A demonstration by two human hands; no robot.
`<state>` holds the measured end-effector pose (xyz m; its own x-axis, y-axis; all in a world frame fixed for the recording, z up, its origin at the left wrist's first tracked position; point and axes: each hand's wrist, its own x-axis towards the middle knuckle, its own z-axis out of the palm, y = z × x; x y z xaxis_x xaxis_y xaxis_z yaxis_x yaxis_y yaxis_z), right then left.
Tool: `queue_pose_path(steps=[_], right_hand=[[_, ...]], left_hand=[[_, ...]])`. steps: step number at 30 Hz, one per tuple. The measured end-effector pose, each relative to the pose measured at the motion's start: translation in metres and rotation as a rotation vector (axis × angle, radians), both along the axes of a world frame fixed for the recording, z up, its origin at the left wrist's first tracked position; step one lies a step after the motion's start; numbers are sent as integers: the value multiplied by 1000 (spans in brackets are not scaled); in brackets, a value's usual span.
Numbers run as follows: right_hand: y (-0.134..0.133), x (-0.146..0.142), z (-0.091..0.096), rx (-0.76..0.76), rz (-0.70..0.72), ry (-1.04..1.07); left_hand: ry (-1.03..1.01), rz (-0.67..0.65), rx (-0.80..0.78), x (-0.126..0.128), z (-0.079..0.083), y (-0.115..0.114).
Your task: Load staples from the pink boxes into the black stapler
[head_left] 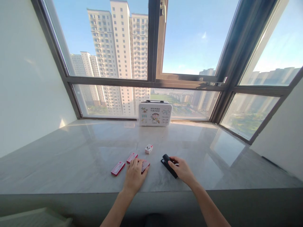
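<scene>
Black stapler [169, 170] on the windowsill [94, 138], long axis slanting far-left to near-right. My right hand [184, 171], the nearer, pinches it from its right side. My left hand [134, 175], left of it, partly covers a red box [145, 165]; cannot tell whether gripping.

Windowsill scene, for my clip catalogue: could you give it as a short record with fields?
Left hand: on a pink-and-white box
Left of that: second box, then third box
Right hand: gripping black stapler
Beyond hands: small printed box
By window: white printed case, upright
Surface: grey marbled sill
</scene>
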<state>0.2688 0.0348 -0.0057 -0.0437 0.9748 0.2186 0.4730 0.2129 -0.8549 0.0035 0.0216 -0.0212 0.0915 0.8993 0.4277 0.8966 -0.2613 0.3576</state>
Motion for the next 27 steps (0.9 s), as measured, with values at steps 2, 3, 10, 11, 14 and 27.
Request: queue_pose_path(steps=[2, 3, 10, 11, 14, 27], right_hand=[[0, -4, 3, 61, -1, -43], [0, -8, 4, 84, -9, -58], [0, -59, 9, 110, 20, -103], [0, -68, 10, 120, 9, -122], [3, -95, 12, 142, -92, -153], [-4, -9, -17, -128, -343, 781]], left_hand=[[-3, -147, -41, 4, 4, -5], [-5, -220, -62, 7, 8, -7], [-75, -466, -132, 19, 27, -19], [-86, -461, -136, 17, 28, -20], [-92, -428, -144, 9, 27, -22], [-142, -337, -115, -21, 14, -22]])
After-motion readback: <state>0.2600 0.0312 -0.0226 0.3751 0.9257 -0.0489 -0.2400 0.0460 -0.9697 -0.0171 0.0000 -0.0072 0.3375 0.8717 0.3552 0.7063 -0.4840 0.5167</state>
